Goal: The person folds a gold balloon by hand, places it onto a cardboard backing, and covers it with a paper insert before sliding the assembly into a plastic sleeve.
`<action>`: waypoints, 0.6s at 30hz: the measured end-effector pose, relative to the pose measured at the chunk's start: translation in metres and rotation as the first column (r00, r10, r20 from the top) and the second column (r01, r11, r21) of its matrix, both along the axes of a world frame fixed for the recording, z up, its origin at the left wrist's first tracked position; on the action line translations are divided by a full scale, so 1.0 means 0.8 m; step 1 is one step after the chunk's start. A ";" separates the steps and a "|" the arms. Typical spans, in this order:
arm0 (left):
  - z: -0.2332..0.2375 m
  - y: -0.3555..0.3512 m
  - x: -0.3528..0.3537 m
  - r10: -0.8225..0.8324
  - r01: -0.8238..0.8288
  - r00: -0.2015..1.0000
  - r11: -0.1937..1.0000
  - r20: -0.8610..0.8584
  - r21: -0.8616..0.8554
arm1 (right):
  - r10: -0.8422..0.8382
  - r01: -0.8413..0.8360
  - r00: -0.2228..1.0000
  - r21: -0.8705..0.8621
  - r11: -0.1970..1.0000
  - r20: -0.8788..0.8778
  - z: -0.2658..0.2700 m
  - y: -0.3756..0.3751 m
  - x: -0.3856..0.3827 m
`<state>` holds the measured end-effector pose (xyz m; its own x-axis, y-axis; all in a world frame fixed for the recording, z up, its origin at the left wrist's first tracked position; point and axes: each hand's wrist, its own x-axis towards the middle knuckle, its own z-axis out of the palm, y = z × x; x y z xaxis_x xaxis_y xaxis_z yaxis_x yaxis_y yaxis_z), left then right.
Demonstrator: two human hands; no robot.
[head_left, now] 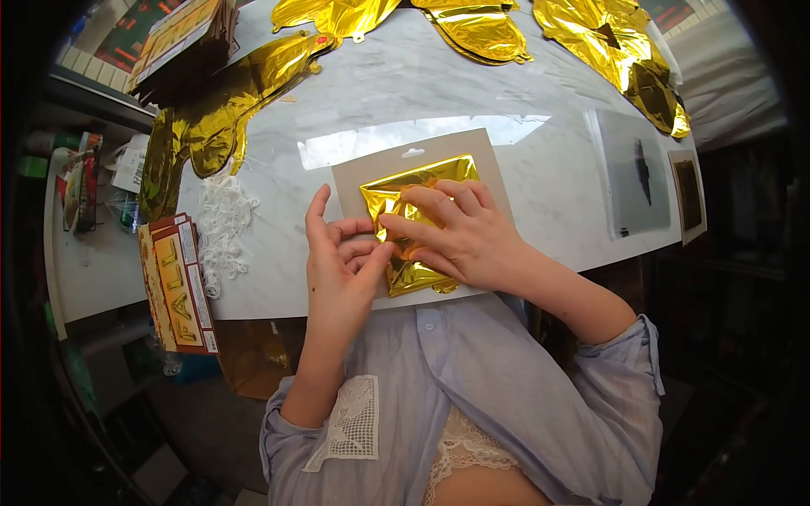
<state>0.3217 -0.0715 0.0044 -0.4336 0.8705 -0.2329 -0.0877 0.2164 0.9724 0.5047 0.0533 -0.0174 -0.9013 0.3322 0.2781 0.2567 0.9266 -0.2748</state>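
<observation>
A gold foil balloon (386,192), folded into a shiny rectangle, lies on a grey-brown cardboard backing (350,179) that has a hang hole at its top. My right hand (472,232) rests over the foil, fingers spread and pressing on its surface. Beside the foil's left edge is my left hand (339,268). Its index finger points up, while the thumb and other fingers bend in and touch that edge, apart from each other. Part of the foil is hidden under my right hand.
Gold foil balloons (472,34) line the table's (540,194) far side. On the left are white plastic loops (224,228), printed FALL cards (175,282) and a card stack (190,38). Clear plastic bags (629,173) and a brown card (688,194) lie at the right.
</observation>
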 end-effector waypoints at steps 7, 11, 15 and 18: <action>-0.001 0.006 -0.003 -0.017 0.017 0.999 1.000 -0.029 -0.009 | -0.005 0.005 1.000 -0.012 1.000 0.009 0.000 0.000 0.001; 0.003 0.010 0.000 0.030 -0.032 0.999 0.998 -0.043 -0.047 | 0.002 -0.002 1.000 -0.006 1.000 -0.005 -0.002 0.000 0.001; -0.003 0.007 0.004 0.036 -0.035 0.992 0.999 -0.118 0.011 | -0.012 0.012 1.000 0.021 1.000 0.028 0.002 -0.001 0.000; 0.008 0.005 0.015 0.055 -0.054 0.981 0.999 -0.184 0.008 | -0.019 0.019 0.999 0.012 1.000 0.042 0.000 -0.002 -0.001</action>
